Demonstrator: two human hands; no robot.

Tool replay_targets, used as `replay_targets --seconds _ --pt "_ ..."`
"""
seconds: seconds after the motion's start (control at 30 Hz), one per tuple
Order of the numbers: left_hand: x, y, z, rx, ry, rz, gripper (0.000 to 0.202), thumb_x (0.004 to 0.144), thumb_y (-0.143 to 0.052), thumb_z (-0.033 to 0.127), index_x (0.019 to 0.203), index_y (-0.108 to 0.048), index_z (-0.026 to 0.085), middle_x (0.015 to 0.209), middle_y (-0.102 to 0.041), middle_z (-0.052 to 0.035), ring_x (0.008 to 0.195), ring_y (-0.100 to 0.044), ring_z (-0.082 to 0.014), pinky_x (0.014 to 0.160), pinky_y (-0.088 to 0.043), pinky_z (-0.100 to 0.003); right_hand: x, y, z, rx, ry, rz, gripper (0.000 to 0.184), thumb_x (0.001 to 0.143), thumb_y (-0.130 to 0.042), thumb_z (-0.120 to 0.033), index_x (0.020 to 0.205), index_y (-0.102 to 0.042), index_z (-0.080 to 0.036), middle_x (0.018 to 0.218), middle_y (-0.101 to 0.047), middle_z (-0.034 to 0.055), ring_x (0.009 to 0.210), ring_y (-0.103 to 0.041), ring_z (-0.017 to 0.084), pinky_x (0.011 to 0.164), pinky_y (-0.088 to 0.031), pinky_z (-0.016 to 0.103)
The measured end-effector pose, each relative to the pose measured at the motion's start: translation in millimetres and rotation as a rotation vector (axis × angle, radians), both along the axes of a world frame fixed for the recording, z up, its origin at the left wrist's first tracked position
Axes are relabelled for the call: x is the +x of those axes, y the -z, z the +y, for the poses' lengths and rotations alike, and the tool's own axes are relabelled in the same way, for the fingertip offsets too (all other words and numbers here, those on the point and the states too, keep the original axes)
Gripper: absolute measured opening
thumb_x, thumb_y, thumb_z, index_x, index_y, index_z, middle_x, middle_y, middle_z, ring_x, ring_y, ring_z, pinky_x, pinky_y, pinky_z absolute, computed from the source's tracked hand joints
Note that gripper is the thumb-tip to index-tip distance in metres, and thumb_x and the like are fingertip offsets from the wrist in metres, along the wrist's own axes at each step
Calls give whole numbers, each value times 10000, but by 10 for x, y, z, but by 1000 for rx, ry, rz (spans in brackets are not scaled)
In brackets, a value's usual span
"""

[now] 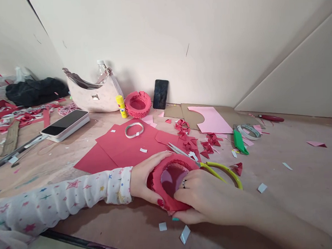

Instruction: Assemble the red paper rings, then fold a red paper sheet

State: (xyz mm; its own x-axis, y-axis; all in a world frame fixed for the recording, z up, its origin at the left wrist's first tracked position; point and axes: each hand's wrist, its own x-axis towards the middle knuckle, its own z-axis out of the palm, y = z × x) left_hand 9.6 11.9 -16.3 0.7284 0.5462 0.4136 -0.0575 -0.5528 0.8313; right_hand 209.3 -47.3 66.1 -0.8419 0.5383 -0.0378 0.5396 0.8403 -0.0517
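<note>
A round red paper bowl (pixel 161 174) with a wide flat rim is tilted between my hands near the table's front edge. My left hand (pixel 147 179) is wrapped round its left side, thumb on the lower rim. My right hand (pixel 199 196) grips the lower right rim, its fingers inside the bowl and its thumb outside below. Just beyond lie scissors (pixel 220 168) with yellow-green handles, blades pointing to the upper left. Red paper sheets (pixel 125 150) lie behind the bowl, with a roll of tape (pixel 134 130) on them. Small folded red paper pieces (pixel 209 146) are scattered behind the scissors.
At the back stand a pale handbag (pixel 95 95), a yellow glue stick (pixel 121 106), another red paper bowl (pixel 138 103) and a black phone (pixel 161 94). A power bank with a phone-like screen (pixel 66 124) lies left. A green cutter (pixel 240 142) and cut pink paper (pixel 212 119) lie right.
</note>
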Motion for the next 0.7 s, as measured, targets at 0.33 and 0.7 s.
replay_targets --seconds 0.33,0.7 --pt "42 72 31 -114 126 -79 1301 468 -823 471 1433 20 243 1475 -91 -164 1329 -169 -362 1065 -179 -501 124 -62 153 -137 177 239 150 866 -482 -299 952 -583 -229 969 -620 23 867 -559 158 703 -393 257" --pt "50 19 50 -403 109 -120 1159 696 -678 499 1398 198 208 1413 -270 -207 1272 -327 -323 1034 -249 -484 -155 -70 594 -44 89 29 91 802 -515 -120 829 -577 -182 784 -615 15 640 -542 132 524 -326 241"
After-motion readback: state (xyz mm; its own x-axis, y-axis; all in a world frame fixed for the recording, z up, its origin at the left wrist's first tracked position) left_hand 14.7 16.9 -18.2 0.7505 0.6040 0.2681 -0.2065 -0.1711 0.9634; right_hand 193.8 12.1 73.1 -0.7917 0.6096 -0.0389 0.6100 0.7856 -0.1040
